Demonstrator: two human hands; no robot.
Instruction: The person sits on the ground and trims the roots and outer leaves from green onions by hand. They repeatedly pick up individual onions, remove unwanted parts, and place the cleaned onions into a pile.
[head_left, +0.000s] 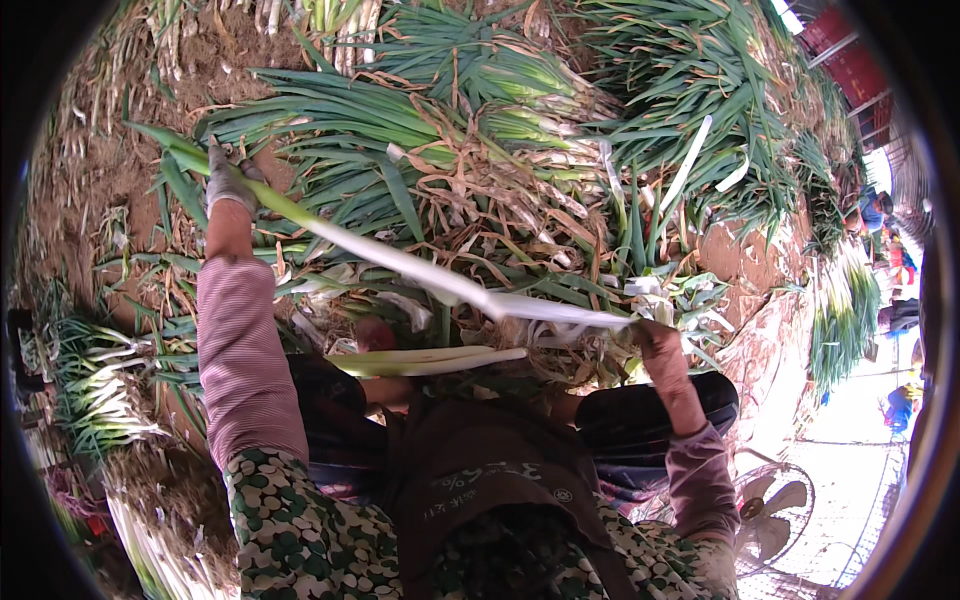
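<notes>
My left hand (229, 180), in a grey glove, is closed round the green upper part of a long leek or large green onion (390, 259). Its white shank slants down to the right across the view. My right hand (656, 337) grips a pale strip of outer skin (562, 309) that stretches tight from the white end of the stalk. Below that stalk, near my lap, lie peeled pale stalks (435, 361). Under and behind the held stalk is a litter of dry brown leaves and peeled skins (480, 180).
Heaps of unpeeled green onions (345, 120) lie ahead and at the upper right (675, 75). Bundles rest at the left (112, 390) and right (844, 307). A fan (772, 510) stands at my lower right. Another person (871, 208) is at the far right.
</notes>
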